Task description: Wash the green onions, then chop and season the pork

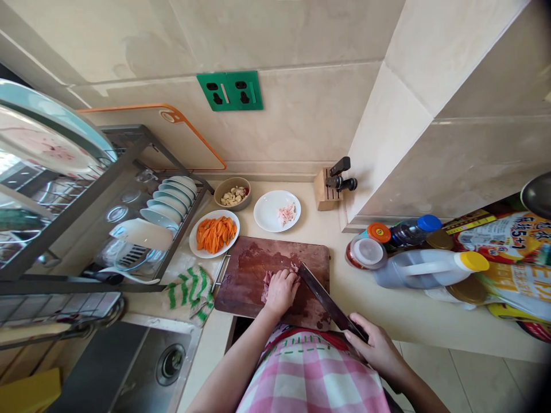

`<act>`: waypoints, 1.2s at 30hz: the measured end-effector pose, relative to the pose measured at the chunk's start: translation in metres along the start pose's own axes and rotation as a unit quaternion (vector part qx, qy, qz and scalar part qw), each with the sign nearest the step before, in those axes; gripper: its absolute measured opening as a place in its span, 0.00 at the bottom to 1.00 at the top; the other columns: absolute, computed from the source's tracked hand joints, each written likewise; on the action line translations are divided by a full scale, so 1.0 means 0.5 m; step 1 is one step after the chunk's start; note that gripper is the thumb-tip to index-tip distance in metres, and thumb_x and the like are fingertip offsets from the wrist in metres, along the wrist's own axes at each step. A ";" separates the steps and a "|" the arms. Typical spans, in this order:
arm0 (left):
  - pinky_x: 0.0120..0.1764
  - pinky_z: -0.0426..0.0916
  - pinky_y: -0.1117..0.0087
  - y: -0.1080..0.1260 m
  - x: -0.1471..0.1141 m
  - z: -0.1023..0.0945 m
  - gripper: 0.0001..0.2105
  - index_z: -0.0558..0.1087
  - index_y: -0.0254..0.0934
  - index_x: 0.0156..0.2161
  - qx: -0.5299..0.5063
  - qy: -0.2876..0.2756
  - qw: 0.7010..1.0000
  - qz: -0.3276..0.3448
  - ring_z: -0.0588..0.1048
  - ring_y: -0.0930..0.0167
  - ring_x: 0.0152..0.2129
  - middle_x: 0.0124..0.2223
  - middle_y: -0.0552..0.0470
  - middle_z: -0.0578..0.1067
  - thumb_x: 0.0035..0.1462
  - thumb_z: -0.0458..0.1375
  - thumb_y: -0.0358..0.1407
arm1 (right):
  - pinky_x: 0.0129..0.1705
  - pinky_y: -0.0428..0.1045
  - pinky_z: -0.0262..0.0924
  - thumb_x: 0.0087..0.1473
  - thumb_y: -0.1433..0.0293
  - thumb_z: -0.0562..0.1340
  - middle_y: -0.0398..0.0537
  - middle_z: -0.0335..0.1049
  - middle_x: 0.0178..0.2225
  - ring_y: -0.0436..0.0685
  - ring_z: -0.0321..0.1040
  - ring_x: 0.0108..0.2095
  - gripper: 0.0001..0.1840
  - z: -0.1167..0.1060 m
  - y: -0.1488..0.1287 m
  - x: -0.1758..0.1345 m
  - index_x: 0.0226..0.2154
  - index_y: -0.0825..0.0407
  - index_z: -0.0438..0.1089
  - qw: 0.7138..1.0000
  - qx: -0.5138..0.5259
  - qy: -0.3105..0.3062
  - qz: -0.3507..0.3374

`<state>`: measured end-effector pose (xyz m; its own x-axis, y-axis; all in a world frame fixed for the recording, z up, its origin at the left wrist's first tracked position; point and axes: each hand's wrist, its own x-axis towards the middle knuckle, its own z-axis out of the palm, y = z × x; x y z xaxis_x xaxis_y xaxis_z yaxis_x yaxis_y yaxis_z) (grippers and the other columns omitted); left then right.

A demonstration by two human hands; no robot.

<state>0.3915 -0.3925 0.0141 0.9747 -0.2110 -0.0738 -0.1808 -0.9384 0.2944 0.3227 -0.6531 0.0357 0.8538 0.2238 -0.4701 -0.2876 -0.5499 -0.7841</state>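
On a dark wooden cutting board (245,258) lies a piece of raw meat (266,285), partly covered by my left hand (283,291). The fingers of that hand are bent and pressed down on the meat. My right hand (374,344) grips the handle of a kitchen knife (321,295). Its long dark blade slants across the board, and the tip end is right beside my left fingertips. Small meat scraps sit near the blade tip. Behind the board stand a plate of sliced carrots (216,234) and a white plate (269,213) with chopped pale pink bits.
A bowl of garlic-like pieces (233,195) and a knife block (326,192) stand by the wall. Left are a dish rack (142,143), a striped cloth (189,291) and a sink (146,367). Jars and a yellow-capped jug (413,269) crowd the right.
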 end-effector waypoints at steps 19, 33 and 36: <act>0.43 0.63 0.66 -0.032 -0.007 0.003 0.11 0.73 0.42 0.40 -0.034 0.014 0.997 0.068 0.69 0.68 0.38 0.39 0.50 0.72 0.60 0.49 0.38 | 0.34 0.45 0.59 0.50 0.58 0.54 0.42 0.70 0.27 0.54 0.65 0.29 0.15 -0.049 -0.024 -0.019 0.34 0.51 0.66 0.997 -0.055 -0.031 -0.032; 0.44 0.66 0.70 -0.025 -0.019 0.039 0.10 0.72 0.40 0.41 -0.065 0.004 0.996 0.052 0.68 0.70 0.40 0.42 0.52 0.72 0.58 0.51 0.30 | 0.32 0.46 0.57 0.56 0.62 0.48 0.46 0.72 0.32 0.57 0.69 0.33 0.12 -0.034 -0.020 -0.005 0.39 0.46 0.62 0.969 -0.218 -0.081 -0.081; 0.45 0.66 0.69 -0.026 -0.019 0.042 0.10 0.73 0.41 0.41 -0.073 0.008 0.996 0.046 0.68 0.70 0.41 0.43 0.51 0.72 0.57 0.52 0.30 | 0.30 0.46 0.57 0.56 0.67 0.48 0.48 0.73 0.32 0.57 0.70 0.32 0.13 -0.003 -0.032 0.020 0.42 0.48 0.61 0.954 -0.277 -0.076 -0.090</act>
<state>0.3819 -0.3841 -0.0090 0.9570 -0.2890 -0.0243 -0.2500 -0.8648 0.4355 0.3364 -0.6435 0.0441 0.7832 0.4450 -0.4343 0.1663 -0.8229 -0.5433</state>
